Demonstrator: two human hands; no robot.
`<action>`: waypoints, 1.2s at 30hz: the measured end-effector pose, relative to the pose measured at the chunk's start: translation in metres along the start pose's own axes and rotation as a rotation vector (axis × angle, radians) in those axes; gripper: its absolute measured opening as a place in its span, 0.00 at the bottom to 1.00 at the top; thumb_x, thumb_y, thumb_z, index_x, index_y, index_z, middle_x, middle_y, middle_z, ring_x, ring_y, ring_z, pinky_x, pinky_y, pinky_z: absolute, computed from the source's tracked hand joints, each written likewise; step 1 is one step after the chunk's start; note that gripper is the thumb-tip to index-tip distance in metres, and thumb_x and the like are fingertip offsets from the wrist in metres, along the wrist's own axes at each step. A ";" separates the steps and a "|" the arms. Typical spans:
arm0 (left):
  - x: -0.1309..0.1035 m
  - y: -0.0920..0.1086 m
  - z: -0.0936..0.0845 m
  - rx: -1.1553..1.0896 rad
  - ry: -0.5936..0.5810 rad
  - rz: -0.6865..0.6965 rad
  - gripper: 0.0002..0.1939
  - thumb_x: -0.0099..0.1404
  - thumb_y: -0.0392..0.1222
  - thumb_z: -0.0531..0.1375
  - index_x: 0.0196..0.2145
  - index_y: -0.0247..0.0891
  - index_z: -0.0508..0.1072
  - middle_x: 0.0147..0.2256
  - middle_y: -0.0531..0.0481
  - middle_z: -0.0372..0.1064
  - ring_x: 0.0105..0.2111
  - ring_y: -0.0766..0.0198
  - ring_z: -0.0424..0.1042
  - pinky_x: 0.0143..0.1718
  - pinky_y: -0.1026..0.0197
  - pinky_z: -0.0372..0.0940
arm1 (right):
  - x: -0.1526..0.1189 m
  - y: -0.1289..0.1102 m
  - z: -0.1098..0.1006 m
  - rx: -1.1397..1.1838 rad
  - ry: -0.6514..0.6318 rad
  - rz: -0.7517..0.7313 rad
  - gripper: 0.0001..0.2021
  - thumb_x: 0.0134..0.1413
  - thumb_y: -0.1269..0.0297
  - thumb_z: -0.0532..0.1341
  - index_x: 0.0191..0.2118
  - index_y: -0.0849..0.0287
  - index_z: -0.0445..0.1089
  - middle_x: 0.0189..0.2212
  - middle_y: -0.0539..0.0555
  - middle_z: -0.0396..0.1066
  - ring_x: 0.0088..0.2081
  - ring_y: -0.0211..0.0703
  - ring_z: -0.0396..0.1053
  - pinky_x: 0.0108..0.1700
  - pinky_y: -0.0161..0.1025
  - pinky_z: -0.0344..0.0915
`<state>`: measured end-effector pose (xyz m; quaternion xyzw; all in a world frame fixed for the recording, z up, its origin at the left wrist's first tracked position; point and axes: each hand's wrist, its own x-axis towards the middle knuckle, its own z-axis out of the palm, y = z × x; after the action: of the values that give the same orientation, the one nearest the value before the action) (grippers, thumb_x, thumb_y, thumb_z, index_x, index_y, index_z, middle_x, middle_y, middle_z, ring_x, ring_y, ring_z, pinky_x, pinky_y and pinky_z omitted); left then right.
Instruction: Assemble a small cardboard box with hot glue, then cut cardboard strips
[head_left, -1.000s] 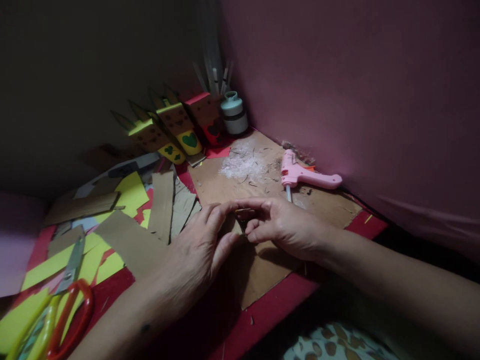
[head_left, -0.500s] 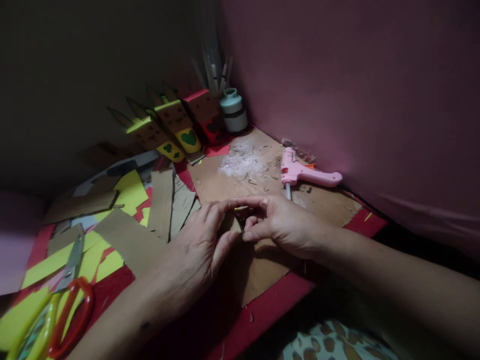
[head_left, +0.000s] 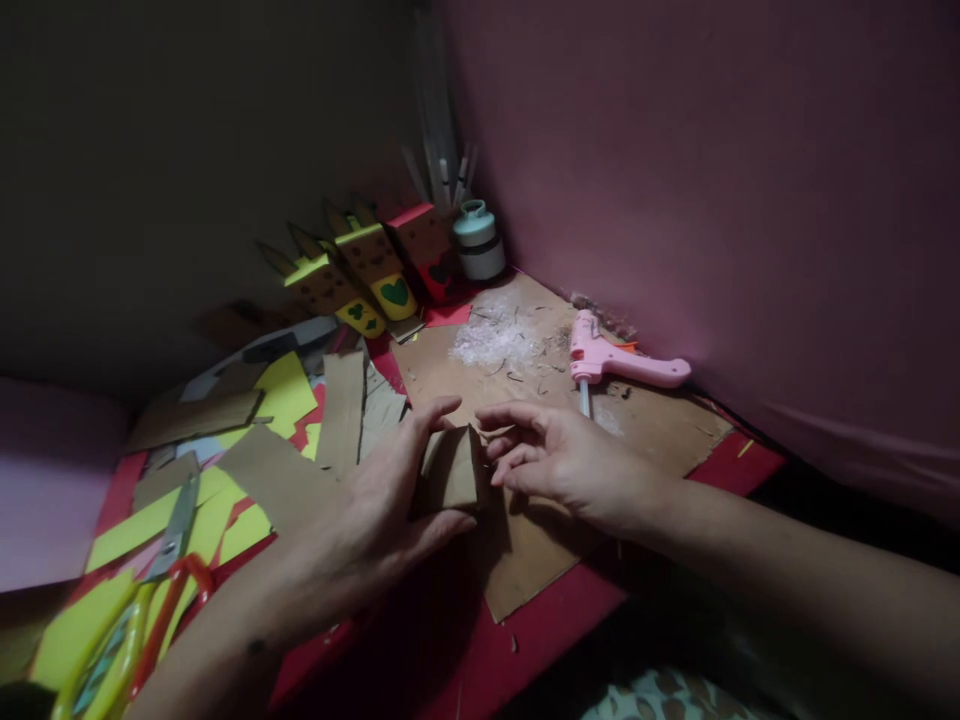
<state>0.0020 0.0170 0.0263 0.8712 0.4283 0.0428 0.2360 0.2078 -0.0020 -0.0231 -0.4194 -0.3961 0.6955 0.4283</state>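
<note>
My left hand (head_left: 390, 490) grips a small folded cardboard piece (head_left: 450, 470) between its thumb, below, and its fingers, above. Just right of that piece, my right hand (head_left: 555, 455) has its fingers loosely bent and apart, with nothing visible in them. Both hands are over a brown cardboard sheet (head_left: 540, 560). Beyond my right hand, a pink glue gun (head_left: 622, 362) lies on the sheet with its nozzle end hard to make out. Whitish shreds (head_left: 499, 335) are scattered left of the glue gun.
Decorated cardboard figures (head_left: 375, 265) stand at the back beside a teal-topped jar (head_left: 478, 240). Scissors (head_left: 176, 540) with red and yellow handles lie at the left among yellow paper (head_left: 285, 400) and cardboard scraps (head_left: 341, 410). Walls rise behind the red tabletop (head_left: 559, 660).
My right hand has drawn slightly away from the cardboard piece and its fingers have parted. The piece now shows more fully in my left hand. The whole view has shifted a little.
</note>
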 end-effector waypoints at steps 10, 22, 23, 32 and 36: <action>-0.015 0.000 -0.032 -0.461 0.050 0.222 0.35 0.63 0.55 0.59 0.63 0.62 0.48 0.57 0.47 0.61 0.56 0.52 0.65 0.55 0.50 0.66 | -0.009 -0.018 0.007 0.651 -0.273 0.212 0.23 0.46 0.54 0.68 0.45 0.62 0.68 0.36 0.55 0.70 0.35 0.43 0.68 0.41 0.43 0.64; -0.031 0.003 -0.054 -0.067 0.188 0.305 0.42 0.58 0.50 0.66 0.65 0.59 0.52 0.66 0.51 0.51 0.67 0.45 0.46 0.64 0.41 0.54 | 0.014 -0.030 0.025 0.757 -0.234 0.321 0.04 0.47 0.69 0.65 0.31 0.62 0.72 0.22 0.50 0.70 0.27 0.39 0.66 0.35 0.36 0.62; -0.033 0.005 -0.055 -0.112 0.252 0.294 0.39 0.58 0.51 0.65 0.64 0.57 0.55 0.66 0.50 0.52 0.66 0.45 0.47 0.63 0.42 0.54 | 0.015 -0.032 0.027 0.756 -0.214 0.302 0.03 0.46 0.70 0.64 0.31 0.62 0.73 0.21 0.51 0.70 0.26 0.39 0.66 0.35 0.37 0.62; -0.031 0.000 -0.012 -0.199 0.602 -0.043 0.27 0.65 0.46 0.60 0.60 0.53 0.58 0.44 0.50 0.65 0.34 0.65 0.68 0.38 0.58 0.68 | 0.040 -0.038 0.049 0.720 -0.161 0.132 0.06 0.40 0.72 0.60 0.30 0.61 0.71 0.23 0.54 0.70 0.33 0.47 0.68 0.39 0.43 0.65; -0.025 -0.002 -0.001 -0.199 0.649 -0.011 0.18 0.67 0.40 0.57 0.54 0.47 0.62 0.37 0.53 0.63 0.32 0.67 0.68 0.35 0.61 0.66 | 0.045 -0.033 0.053 0.643 -0.189 0.065 0.11 0.45 0.65 0.62 0.36 0.61 0.73 0.29 0.56 0.73 0.35 0.48 0.69 0.38 0.44 0.66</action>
<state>-0.0154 -0.0005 0.0289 0.7825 0.4797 0.3580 0.1714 0.1546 0.0404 0.0139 -0.2087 -0.1807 0.8341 0.4776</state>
